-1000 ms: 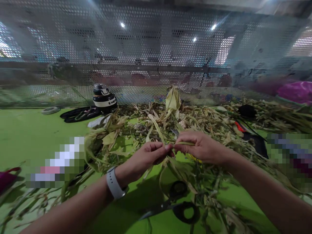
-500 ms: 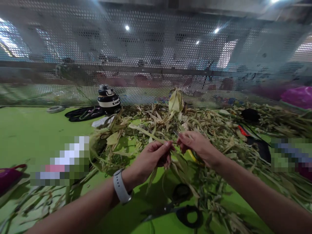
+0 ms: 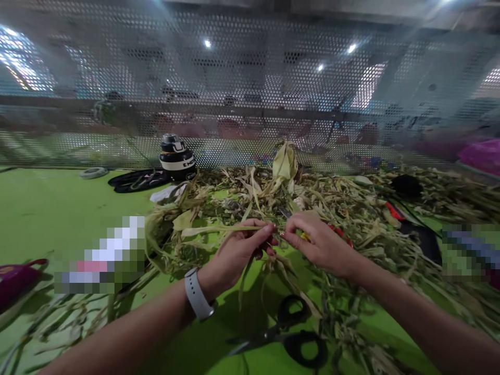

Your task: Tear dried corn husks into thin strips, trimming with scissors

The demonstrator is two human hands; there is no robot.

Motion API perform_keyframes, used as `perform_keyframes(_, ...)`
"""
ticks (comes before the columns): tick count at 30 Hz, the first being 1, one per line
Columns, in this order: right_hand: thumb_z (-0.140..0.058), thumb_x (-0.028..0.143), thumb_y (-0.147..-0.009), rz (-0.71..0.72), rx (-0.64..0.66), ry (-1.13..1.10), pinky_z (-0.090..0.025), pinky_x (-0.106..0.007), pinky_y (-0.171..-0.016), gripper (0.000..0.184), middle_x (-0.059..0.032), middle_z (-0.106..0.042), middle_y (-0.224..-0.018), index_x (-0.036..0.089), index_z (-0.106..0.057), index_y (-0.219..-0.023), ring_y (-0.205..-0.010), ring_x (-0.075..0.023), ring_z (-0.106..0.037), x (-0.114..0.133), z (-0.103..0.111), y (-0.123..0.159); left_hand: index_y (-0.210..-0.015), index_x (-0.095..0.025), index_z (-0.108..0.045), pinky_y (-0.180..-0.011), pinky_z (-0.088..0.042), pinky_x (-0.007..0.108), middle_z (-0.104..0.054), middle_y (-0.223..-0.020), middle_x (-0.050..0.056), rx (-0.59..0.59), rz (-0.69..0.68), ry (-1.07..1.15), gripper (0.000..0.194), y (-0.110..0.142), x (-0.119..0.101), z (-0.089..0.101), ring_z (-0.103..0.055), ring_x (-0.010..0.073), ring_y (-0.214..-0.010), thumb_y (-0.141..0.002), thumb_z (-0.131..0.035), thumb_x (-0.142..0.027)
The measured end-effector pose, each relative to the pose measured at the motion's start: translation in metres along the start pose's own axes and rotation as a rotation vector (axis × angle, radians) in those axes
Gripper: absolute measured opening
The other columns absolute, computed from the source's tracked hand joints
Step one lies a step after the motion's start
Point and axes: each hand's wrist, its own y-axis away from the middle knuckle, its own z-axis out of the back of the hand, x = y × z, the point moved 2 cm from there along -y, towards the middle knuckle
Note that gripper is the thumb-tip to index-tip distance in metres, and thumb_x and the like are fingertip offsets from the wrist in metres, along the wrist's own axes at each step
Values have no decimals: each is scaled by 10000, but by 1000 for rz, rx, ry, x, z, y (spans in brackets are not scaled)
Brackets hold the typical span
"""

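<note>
My left hand (image 3: 240, 250), with a white watch on its wrist, is closed in a pinch on a long pale dried leaf strip (image 3: 219, 228) that runs out to the left. My right hand (image 3: 316, 240) is closed too, its fingertips pinching the same strip where the two hands meet. Both hands hover over a wide pile of dried leaves and husks (image 3: 332, 203) on the green table (image 3: 47, 208). Black-handled scissors (image 3: 291, 333) lie on the table just below my hands.
A black and white bottle (image 3: 176, 158) stands at the back beside dark straps (image 3: 135, 180) and a tape roll (image 3: 92, 172). A perforated metal screen (image 3: 250, 88) closes off the far edge. A purple bag (image 3: 13, 278) sits at the left edge, a magenta one (image 3: 478, 154) at far right.
The strip in my left hand has swung from pointing up and away to lying level toward the left. My right hand has shifted its pinch slightly; the view has drifted a little.
</note>
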Motion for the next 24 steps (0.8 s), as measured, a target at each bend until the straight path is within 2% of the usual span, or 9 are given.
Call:
perform_keyframes(5,-450,249,-883,48,1,150,-338,-302,-696,164,-47,-537,-758,158,-505,-758,-730,-172,-450,-2,3,0,-752,-137,-563,-443,-265,172,-499,-552,-50,-3,-25,-93,192,-1,-2,3,-385,46,-472,-769,-607,-323)
perform_keyframes(8,-471,268,-873,35,8,111,-347,-293,-690,165,-43,-544,-756,158,-517,-758,-724,-166,-463,-6,7,1,-768,-147,-575,-456,-242,176,-449,-560,-65,-3,7,-126,185,0,-4,7,-339,47,-491,-755,-623,-325)
perform_keyframes(12,-513,332,-848,-115,35,-140,-379,-264,-687,183,-32,-583,-801,162,-574,-816,-762,-157,-519,-10,10,0,-826,-168,-609,-529,-284,184,-497,-643,-47,124,45,-92,191,0,-3,7,-385,57,-562,-736,-645,-332)
perform_keyframes(16,-514,401,-839,-310,48,-607,-417,-270,-762,280,-36,-636,-949,179,-634,-960,-893,-179,-566,-5,-2,1,-844,-152,-662,-547,-286,200,-534,-681,-21,246,67,-166,241,0,2,2,-382,67,-582,-737,-632,-367)
perform_keyframes(18,-557,412,-809,-385,-31,-819,-437,-262,-733,283,-31,-657,-896,173,-667,-913,-844,-170,-584,-2,-10,2,-813,-141,-671,-513,-258,202,-488,-627,-33,263,67,-210,268,2,4,-1,-342,64,-551,-749,-610,-394)
perform_keyframes(21,-647,393,-740,-449,-215,-965,-439,-233,-654,230,-9,-652,-747,169,-691,-769,-704,-132,-575,2,-15,4,-745,-145,-644,-468,-212,205,-384,-554,-62,232,65,-253,294,4,3,-1,-276,62,-508,-774,-568,-428)
perform_keyframes(24,-662,401,-721,-511,-257,-1031,-417,-222,-564,237,8,-612,-639,166,-684,-701,-588,-111,-541,2,-16,5,-682,-148,-610,-471,-234,200,-395,-550,-66,222,54,-324,301,7,1,1,-283,60,-504,-771,-571,-433)
